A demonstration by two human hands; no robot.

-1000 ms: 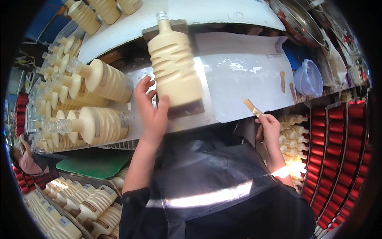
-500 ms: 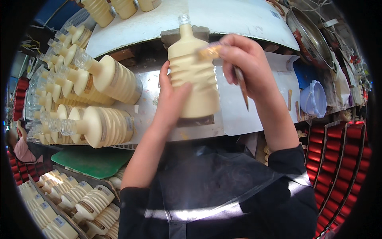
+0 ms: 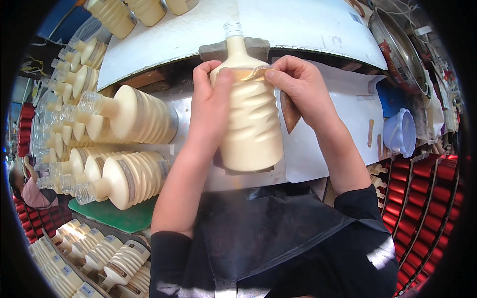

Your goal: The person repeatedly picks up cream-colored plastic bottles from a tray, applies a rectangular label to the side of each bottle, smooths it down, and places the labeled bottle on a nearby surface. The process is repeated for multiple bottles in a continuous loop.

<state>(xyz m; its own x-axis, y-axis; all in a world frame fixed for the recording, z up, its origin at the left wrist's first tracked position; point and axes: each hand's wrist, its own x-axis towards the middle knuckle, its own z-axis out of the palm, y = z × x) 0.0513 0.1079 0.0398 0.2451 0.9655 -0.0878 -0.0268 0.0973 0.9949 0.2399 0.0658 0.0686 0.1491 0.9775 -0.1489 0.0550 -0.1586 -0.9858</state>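
A cream bottle [image 3: 252, 139] with a wavy ribbed body and a clear glass neck lies in front of me, neck away from me. Its shoulder rests against a grey padded block [image 3: 257, 48]. Across the upper body runs a gold label strip [image 3: 244, 75]. My left hand [image 3: 208, 109] grips the bottle's left side, its blurred thumb over the strip's left end. At the other end, my right hand [image 3: 300, 89] pinches the strip between thumb and finger. A pointed brown blade-like tool [image 3: 289, 113] sticks out below that palm; its upper part is hidden.
Several matching bottles [image 3: 141, 114] lie stacked at the left, above a green board [image 3: 117, 214]. More fill a crate [image 3: 72, 260] at lower left. On the right are a white sheet [image 3: 343, 119], loose label strips [image 3: 370, 133], a lavender bucket [image 3: 401, 133] and red racks [image 3: 422, 198].
The gold strip, held off the bottle in my right hand before, now lies across its upper body. Both hands have come together at its ends. My left hand has moved up the bottle.
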